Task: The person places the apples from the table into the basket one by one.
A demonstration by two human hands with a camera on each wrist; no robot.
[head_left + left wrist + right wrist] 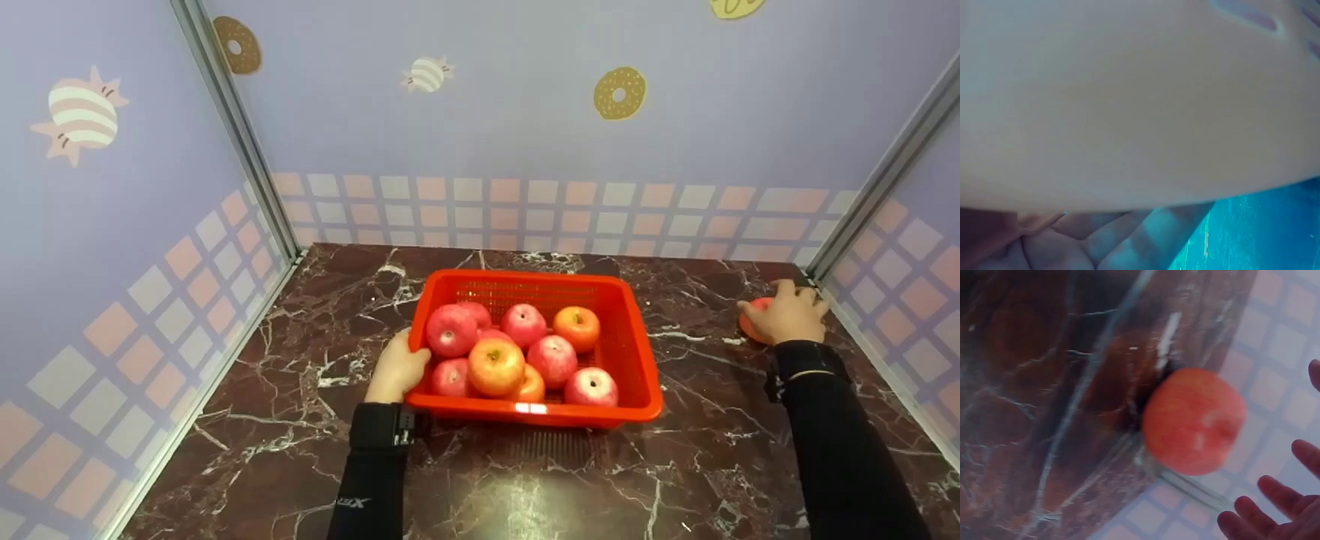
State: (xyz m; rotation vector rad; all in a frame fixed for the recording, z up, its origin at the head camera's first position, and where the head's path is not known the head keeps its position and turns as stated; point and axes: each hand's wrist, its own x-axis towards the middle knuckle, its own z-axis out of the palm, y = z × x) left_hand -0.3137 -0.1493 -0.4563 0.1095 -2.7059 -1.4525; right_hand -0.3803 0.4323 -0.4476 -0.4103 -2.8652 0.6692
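A red plastic basket (646,375) holds several red and yellow-red apples (553,360). My left hand (397,367) grips the basket's left rim, its thumb at the edge. In the left wrist view the slotted basket wall (1129,112) fills most of the picture in off colours, with part of the hand (1123,242) below it. Off to the right, a single apple (1193,421) sits on the tabletop. Over that apple is my right hand (791,311); in the right wrist view its fingers (1269,486) are spread and apart from the apple.
The dark red marbled tabletop (300,420) is bounded by a patterned back wall (525,135) and side panels (97,262). Metal corner posts (240,127) stand at the back left and back right. The lone apple lies near the right panel.
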